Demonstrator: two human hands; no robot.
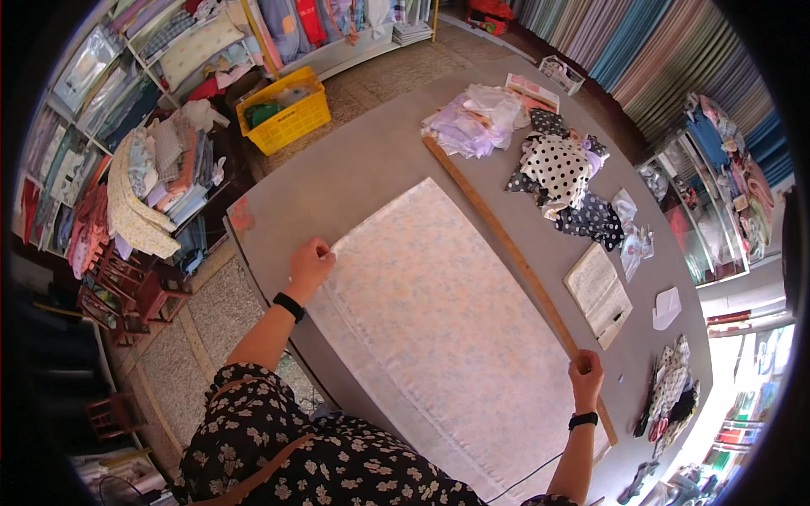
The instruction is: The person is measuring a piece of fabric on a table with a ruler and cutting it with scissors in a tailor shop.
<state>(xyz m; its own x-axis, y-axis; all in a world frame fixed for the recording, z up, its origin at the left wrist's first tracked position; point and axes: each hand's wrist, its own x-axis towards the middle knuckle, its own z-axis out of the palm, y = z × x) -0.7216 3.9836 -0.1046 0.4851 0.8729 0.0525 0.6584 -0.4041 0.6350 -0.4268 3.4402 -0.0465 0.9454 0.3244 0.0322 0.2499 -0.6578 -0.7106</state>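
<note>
A pale pink fabric [443,303] with a faint floral print lies spread before me on a grey table. At its left edge, my left hand [312,265] pinches the cloth between thumb and fingers. A long wooden ruler [506,234] runs along the fabric's far right side. My right hand [586,376] is closed over the ruler near its lower end, close to the cloth's edge. Whether those fingers also hold some cloth is hidden. A seam or fold line runs along the fabric's near side.
Beyond the ruler lie polka-dot fabric pieces [557,167], lilac cloth scraps [474,120], an open notebook [598,294] with a pen and red-handled scissors [658,430]. A yellow plastic crate [285,111] stands past the grey table's [354,171] far edge. Wooden chairs [158,294] stand at left.
</note>
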